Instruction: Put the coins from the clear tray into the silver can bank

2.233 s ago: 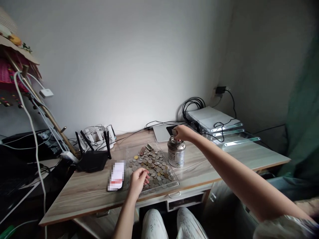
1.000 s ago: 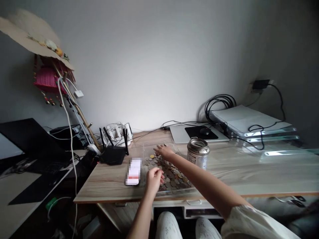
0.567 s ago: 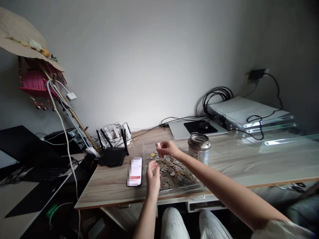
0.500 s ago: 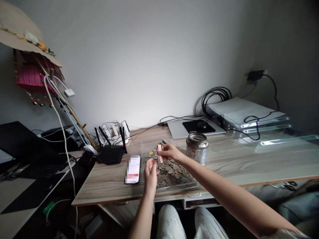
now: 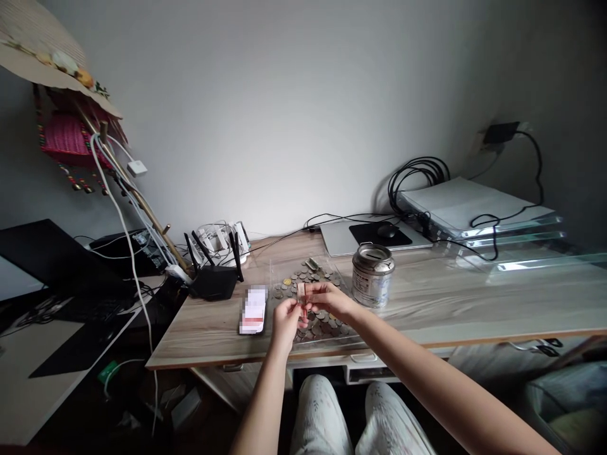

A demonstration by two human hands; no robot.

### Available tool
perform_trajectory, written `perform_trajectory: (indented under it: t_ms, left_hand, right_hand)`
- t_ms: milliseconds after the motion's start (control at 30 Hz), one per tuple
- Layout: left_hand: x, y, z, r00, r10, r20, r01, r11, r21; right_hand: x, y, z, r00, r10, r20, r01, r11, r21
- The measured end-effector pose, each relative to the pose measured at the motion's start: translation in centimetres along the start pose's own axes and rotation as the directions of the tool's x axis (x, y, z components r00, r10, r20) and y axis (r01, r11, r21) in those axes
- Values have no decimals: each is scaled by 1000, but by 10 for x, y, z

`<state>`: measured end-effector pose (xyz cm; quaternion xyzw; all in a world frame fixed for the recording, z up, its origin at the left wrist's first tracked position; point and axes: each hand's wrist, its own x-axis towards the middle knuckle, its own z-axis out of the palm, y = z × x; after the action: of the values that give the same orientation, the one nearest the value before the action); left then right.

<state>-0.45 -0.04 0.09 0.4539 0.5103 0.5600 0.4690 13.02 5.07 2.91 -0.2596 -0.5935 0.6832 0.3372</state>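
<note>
Above the coins, a narrow pinkish folded banknote (image 5: 300, 290) is pinched in both hands. My right hand (image 5: 329, 299) grips it from the right with thumb and fingers. My left hand (image 5: 285, 320) has closed its fingertips on the lower part, close against the right fingers. Below lies a spread of silver and a few gold-coloured coins (image 5: 325, 327) on a clear plastic sheet or shallow tray (image 5: 272, 273). A small folded greenish note (image 5: 312, 264) rests at its far side. The hands hide the middle of the coins.
A silver coin-slot tin (image 5: 373, 281) stands right of the coins; a lit phone (image 5: 253, 309) lies left. Behind are a black router (image 5: 213, 282), a silver laptop (image 5: 334, 239) with mouse (image 5: 386, 230), and clear stacked panels (image 5: 478, 212). The desk edge (image 5: 408, 347) runs before my knees.
My left hand has moved up and closed on the lower part of the banknote, which only the right hand held before. The view has shifted slightly.
</note>
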Motion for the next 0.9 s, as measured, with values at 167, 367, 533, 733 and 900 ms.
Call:
perform_trajectory:
  t_ms: [167,367,533,733,900]
  left_hand:
    - [-2,2,2,998,-11,68,11,1000,10]
    - [0,-1,5,993,-62,103,49,990,132]
    - [1,-5,2,993,-59,106,48,994,102]
    - [0,-3,3,988,-69,137,58,995,85]
    - [-1,0,3,989,-95,110,93,995,24]
  right_hand:
    - [2,2,3,989,-67,-129,50,990,-131]
    - [7,7,3,958,-95,-271,66,991,-115]
    - [2,6,-1,997,-29,-65,18,985,-172]
    - [7,15,-4,986,-79,-148,47,977,-209]
    - [1,9,-1,991,-97,-94,84,987,-138]
